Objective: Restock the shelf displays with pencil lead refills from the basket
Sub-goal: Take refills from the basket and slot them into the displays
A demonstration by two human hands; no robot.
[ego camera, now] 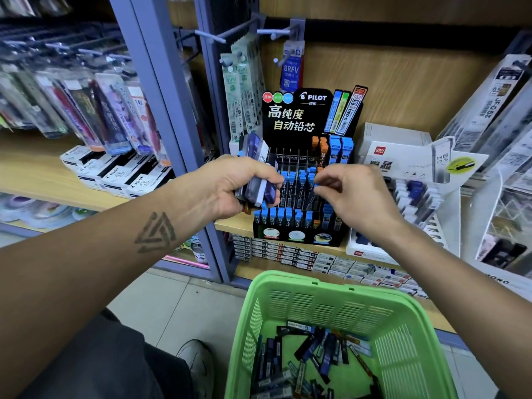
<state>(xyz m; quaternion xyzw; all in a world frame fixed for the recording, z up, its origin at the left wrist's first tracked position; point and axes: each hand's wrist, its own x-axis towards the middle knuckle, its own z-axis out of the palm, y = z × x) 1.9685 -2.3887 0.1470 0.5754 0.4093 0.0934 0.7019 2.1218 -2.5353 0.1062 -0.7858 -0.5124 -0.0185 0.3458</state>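
Green basket (pixel 331 286) of loose refills (pixel 313 352), left hand (pixel 230 185) clutching refill bundle (pixel 256 168); right hand (pixel 354 191) pinching blue-capped refill (pixel 317 186) at Pilot display (pixel 299 116)

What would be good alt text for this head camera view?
A person's left hand grips a bundle of lead refill cases while the right hand pinches a blue-capped case at a black Pilot display. Below, a green basket holds more cases.

Boxed pens (pixel 118 175) line the left shelf (carded pens (pixel 86 110) hanging above).
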